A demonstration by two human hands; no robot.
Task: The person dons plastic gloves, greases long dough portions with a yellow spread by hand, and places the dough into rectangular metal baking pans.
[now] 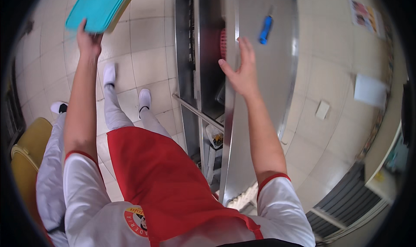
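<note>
At the upper left, my left hand point(89, 43) grips the near edge of a turquoise flat plastic tray point(99, 6). The tray looks layered and has a beige side, and its far part runs out of the picture. My right hand point(243, 69) is open, its fingers spread and holding nothing, at the left edge of the steel counter point(260, 82). Farther along that counter lies a blue-handled tool point(266, 29) with a thin tip, apart from my right hand.
Below the counter are shelves with a red basket point(223, 44) and a metal rail point(198, 112) sticking out. Another person's white-trousered leg point(50, 182) is at my left beside yellowish containers point(32, 151). A tiled wall point(320, 73) with an outlet plate point(322, 110) stands right.
</note>
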